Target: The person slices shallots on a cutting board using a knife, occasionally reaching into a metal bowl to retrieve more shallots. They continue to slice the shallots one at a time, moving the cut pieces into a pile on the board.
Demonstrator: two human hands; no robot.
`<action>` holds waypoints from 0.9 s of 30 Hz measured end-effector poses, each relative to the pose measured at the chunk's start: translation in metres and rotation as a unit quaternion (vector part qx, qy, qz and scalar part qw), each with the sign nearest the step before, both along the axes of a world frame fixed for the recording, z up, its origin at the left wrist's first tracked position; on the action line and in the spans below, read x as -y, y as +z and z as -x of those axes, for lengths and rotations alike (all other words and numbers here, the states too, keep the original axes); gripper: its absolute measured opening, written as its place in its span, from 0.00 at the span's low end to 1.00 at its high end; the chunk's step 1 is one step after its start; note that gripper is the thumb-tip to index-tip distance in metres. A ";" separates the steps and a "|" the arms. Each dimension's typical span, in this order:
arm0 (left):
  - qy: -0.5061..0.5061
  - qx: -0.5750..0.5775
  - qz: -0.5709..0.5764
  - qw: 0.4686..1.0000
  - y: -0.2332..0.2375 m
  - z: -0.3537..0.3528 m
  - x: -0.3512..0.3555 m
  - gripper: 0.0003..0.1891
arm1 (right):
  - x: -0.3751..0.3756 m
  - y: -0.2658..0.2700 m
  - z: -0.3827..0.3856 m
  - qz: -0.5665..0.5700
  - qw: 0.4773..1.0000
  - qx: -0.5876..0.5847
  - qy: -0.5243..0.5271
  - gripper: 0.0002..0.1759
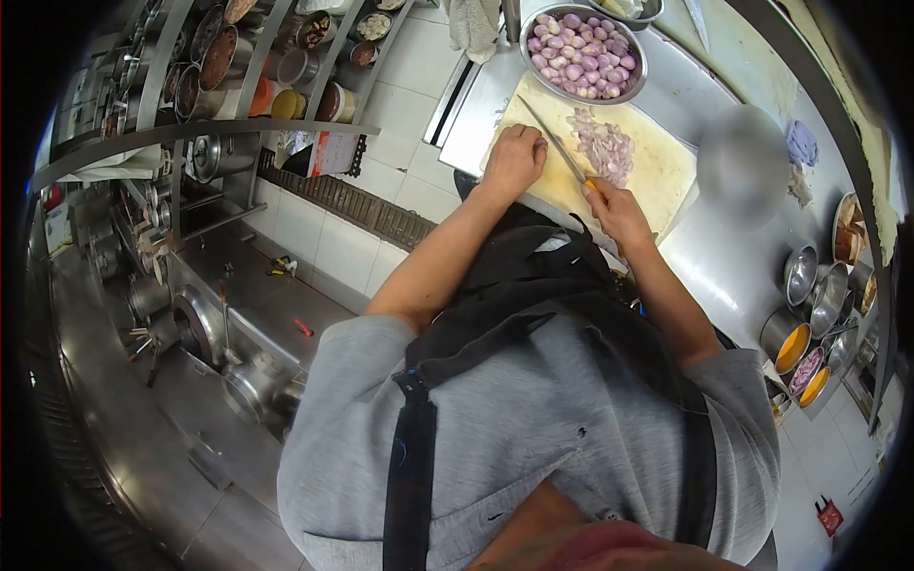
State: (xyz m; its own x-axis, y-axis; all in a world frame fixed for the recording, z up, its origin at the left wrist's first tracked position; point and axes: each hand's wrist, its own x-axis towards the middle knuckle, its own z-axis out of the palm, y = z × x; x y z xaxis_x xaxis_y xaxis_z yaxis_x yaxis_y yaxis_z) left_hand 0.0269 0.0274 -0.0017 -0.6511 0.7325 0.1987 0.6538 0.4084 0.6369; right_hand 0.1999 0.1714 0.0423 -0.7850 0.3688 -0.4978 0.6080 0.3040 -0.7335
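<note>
Head view: left hand (514, 160) rests curled on the cutting board (657, 181) beside sliced shallots (606, 147), and right hand (617, 211) grips the knife (552, 141). Peeled shallots (583, 52) fill the steel bowl (526, 59) behind the board. Print on the red-white packet (333, 152) is too small to read.

Left arm: bare below a grey sleeve, bent at the elbow, reaching forward.
Left hand (514, 157): palm down, fingers curled under, knuckles leading.
Right arm: bare forearm stretched forward, angled inward toward the left one.
Right hand (617, 211): closed in a firm grip, back of the hand up, near the left hand but apart.
</note>
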 end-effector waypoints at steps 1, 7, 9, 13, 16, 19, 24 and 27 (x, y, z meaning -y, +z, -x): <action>0.004 0.008 0.011 1.000 0.003 0.000 0.000 0.08 | 0.000 0.001 0.001 -0.023 0.999 -0.024 0.015 0.21; -0.023 0.027 0.000 0.999 0.004 0.003 0.005 0.07 | 0.002 0.005 0.015 -0.038 0.997 -0.037 0.049 0.20; -0.025 0.027 0.005 0.999 0.001 0.005 0.004 0.07 | 0.004 -0.003 0.024 -0.036 0.997 -0.031 0.060 0.19; -0.029 0.026 0.014 0.999 0.004 0.006 0.005 0.06 | 0.007 -0.012 0.032 -0.077 0.992 -0.091 0.048 0.19; -0.024 0.029 0.011 0.999 0.006 0.006 0.005 0.06 | 0.003 0.005 0.024 -0.048 0.997 -0.047 0.048 0.19; -0.031 0.028 0.003 0.999 0.008 0.005 0.005 0.05 | 0.006 -0.004 0.027 -0.049 0.995 -0.056 0.059 0.20; -0.026 0.036 0.004 0.999 0.008 0.006 0.006 0.04 | 0.006 -0.011 0.039 -0.050 0.993 -0.087 0.054 0.20; -0.028 0.036 0.005 0.999 0.008 0.007 0.006 0.04 | 0.003 -0.001 0.033 -0.035 0.997 -0.037 0.056 0.20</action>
